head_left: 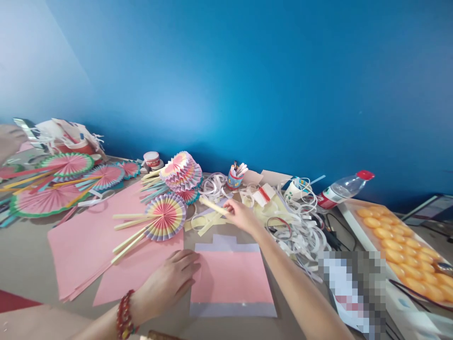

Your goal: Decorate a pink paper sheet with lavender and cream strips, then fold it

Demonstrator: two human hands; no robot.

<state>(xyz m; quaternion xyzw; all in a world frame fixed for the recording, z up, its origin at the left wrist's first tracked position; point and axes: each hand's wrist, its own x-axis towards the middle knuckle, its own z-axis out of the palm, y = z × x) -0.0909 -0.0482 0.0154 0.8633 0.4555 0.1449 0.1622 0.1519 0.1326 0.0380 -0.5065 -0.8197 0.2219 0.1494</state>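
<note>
My right hand pinches the end of a pale yellow paper strip above a heap of paper offcuts. My left hand lies with its fingers stretched out on the table, touching the left edge of a pink sheet. Lilac bands run along that sheet's top and bottom, and a lilac tab sticks out at its upper edge. Left of the hands, a pleated paper fan with pale yellow sticks rests on larger pink paper. A stack of folded fans stands behind it.
Tangled white paper strips cover the right side, near a plastic bottle and a box of orange oval pieces. A small pen cup stands by the blue wall. More fans and another person's hand are at far left.
</note>
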